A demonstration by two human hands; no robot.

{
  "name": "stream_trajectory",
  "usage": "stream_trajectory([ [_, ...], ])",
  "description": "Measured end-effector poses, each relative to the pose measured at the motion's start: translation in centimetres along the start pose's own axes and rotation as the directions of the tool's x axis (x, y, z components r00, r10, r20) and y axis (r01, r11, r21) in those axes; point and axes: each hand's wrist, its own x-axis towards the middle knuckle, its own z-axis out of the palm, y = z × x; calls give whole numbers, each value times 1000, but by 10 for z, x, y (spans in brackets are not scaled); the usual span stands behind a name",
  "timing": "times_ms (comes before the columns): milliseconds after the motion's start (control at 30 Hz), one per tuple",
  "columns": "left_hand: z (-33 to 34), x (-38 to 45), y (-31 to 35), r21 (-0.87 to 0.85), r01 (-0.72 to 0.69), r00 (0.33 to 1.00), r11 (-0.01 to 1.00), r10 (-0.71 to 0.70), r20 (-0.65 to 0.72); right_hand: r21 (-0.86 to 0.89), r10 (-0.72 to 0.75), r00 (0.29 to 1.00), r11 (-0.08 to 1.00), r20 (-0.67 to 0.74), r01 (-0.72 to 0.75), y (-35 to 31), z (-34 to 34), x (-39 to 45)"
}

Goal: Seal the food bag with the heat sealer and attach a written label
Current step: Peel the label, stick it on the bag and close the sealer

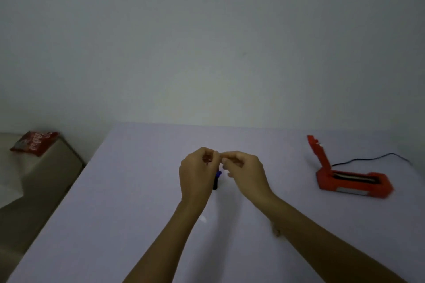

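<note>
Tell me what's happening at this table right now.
A person has both hands raised together over the middle of the table. The left hand and right hand pinch something small between their fingertips; it is too blurred to identify. A dark pen lies beneath them. The red heat sealer sits open at the right, and the red food bag rests on a ledge at the far left.
</note>
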Motion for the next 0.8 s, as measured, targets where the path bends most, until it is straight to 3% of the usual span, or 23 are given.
stream_trajectory([
  [233,74,-23,72,-161,-226,957,961,250,150,180,116,973,980,-197,-81,2,-107,-18],
  [400,114,-35,82,-225,-270,866,936,338,368,225,255,949,951,-186,-212,28,-164,-18],
  [567,160,-35,53,-218,-96,891,971,182,415,224,399,909,903,-119,-367,77,-189,-10],
  [700,187,-35,18,-110,121,814,987,-35,580,180,487,873,862,-30,-475,124,-193,4],
  [800,203,-42,-8,-45,219,788,975,-150,598,132,524,851,842,29,-523,160,-189,15],
])
